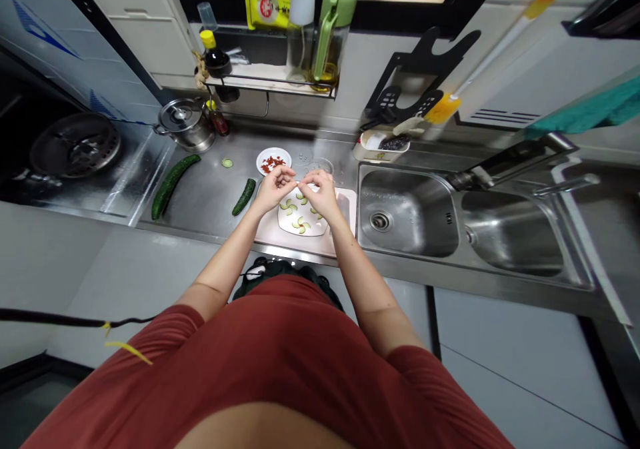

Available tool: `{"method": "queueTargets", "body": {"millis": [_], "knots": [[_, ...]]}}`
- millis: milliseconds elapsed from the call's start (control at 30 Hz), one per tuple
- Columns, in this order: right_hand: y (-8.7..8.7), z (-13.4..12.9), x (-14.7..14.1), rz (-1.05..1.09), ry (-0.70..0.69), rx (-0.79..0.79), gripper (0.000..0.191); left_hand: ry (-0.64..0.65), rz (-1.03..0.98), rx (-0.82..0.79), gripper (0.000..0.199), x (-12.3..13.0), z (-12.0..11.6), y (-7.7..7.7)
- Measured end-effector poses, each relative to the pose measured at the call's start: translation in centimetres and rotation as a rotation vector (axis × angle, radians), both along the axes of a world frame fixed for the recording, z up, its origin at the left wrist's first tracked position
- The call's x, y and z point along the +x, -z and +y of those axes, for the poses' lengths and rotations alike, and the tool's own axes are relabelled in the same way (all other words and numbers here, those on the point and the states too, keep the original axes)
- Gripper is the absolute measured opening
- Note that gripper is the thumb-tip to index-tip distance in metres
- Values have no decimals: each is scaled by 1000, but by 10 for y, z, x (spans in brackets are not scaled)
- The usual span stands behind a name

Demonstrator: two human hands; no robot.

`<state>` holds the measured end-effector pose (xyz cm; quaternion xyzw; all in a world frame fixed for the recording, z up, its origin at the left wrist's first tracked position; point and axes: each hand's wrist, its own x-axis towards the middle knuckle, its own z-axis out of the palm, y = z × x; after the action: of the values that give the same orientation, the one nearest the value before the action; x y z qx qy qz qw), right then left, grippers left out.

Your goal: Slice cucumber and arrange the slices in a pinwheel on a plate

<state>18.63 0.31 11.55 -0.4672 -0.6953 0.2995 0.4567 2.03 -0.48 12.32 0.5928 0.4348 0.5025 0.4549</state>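
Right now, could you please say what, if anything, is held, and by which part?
I cannot tell: the left hand and right hand nearly meet near the plate; anything pinched is too small.

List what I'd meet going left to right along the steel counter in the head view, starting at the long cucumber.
Long cucumber, pale green slice, short cucumber piece, left hand, right hand, left sink basin, right sink basin.

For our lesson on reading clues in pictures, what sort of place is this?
A kitchen, possibly a home one: there is a double-bowl steel sink, a lidded steel pot, and a white plate with what look like cucumber slices arranged on it.
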Motion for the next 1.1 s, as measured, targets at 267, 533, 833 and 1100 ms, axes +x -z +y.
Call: {"method": "queueTargets", "body": {"millis": [267,533,833,1100], "knots": [[28,-7,-4,-94,2,-84,16,-242,134,-10,19,-15,8,37],[93,-12,-11,-305,60,-279,14,-289,513,-170,17,-35,-4,95],[109,-8,-27,-521,87,-380,19,-243,705,-191,17,-30,-8,119],[111,-7,-34,-578,73,-400,21,-243,811,-204,15,-23,-9,113]]}}
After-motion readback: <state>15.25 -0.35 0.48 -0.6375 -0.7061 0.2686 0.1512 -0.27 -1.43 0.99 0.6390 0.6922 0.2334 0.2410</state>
